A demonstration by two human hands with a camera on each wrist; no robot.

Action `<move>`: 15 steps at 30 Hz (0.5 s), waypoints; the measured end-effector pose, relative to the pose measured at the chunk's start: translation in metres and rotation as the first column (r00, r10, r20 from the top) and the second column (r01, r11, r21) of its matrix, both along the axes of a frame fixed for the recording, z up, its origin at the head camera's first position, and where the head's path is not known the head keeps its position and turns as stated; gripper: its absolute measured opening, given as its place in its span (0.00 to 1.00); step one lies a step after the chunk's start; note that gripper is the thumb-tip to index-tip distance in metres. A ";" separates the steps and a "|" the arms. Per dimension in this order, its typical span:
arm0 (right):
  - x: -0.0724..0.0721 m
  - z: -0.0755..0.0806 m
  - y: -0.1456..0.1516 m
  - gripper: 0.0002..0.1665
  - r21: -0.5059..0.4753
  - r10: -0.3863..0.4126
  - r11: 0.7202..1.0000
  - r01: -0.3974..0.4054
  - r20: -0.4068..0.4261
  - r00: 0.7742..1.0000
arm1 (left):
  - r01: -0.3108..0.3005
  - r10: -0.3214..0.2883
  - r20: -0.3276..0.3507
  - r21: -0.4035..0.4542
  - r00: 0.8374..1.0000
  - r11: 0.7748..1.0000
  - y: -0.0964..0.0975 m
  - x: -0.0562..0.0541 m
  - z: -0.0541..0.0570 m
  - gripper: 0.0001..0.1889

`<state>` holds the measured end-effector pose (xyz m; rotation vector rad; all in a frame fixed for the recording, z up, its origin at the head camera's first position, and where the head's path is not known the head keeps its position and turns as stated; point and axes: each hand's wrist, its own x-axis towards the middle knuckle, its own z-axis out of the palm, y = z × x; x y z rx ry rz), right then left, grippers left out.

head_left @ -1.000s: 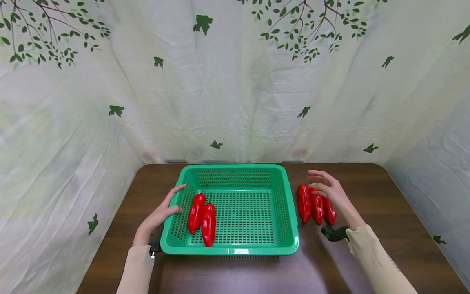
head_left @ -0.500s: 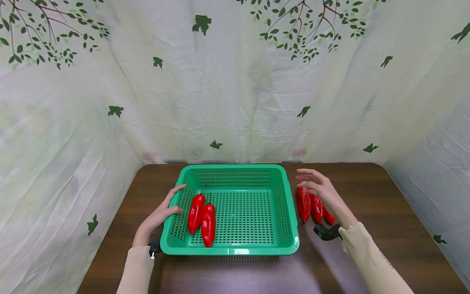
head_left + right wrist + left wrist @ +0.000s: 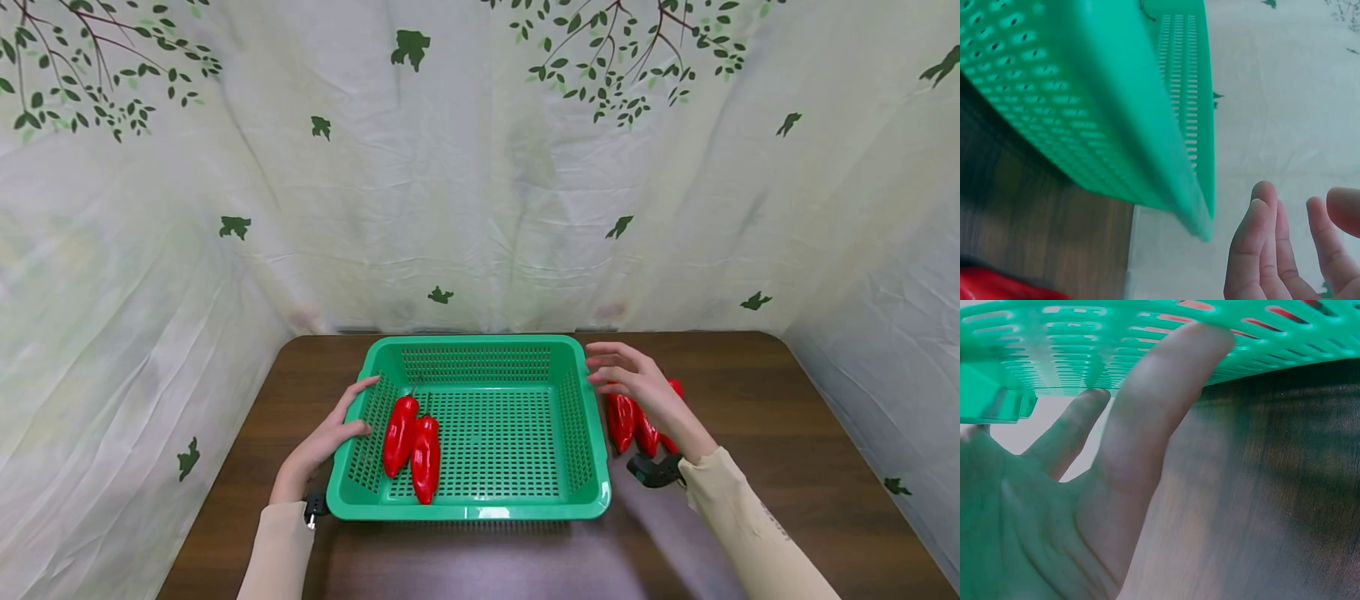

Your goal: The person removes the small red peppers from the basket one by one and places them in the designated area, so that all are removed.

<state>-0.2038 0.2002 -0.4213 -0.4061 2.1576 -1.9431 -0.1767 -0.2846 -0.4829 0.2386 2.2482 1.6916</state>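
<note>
My left hand (image 3: 335,431) lies against the left side of a green plastic basket (image 3: 480,510), its thumb and fingers extended. In the left wrist view the thumb (image 3: 1141,431) touches the slotted outer wall. Two glossy red peppers (image 3: 426,460) with thin stems lie inside the basket at its left. My right hand (image 3: 641,385) holds nothing; it hovers just right of the basket's right rim, fingers loosely bent. Below it, three more red peppers (image 3: 620,423) lie side by side on the table, partly hidden by the hand and wrist.
The brown wooden table (image 3: 780,467) carries the basket near its middle. A pale curtain (image 3: 480,208) with printed leaves hangs along the back and sides. Black wrist cameras are strapped to both wrists, the right one (image 3: 654,471) close over the peppers.
My right hand has moved left, from above the peppers on the table to beside the basket's right rim. The left hand, the basket and the peppers have stayed in place.
</note>
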 end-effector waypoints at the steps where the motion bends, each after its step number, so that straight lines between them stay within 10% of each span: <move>1: 0.000 0.001 -0.002 0.24 -0.003 0.006 1.000 -0.006 0.002 1.000 | 0.000 0.000 -0.001 0.000 1.000 1.000 0.000 0.000 0.000 0.38; 15: -0.001 0.007 -0.024 0.23 -0.009 0.068 0.998 -0.068 0.050 0.996 | -0.005 0.005 0.004 0.001 1.000 1.000 0.001 0.000 0.001 0.38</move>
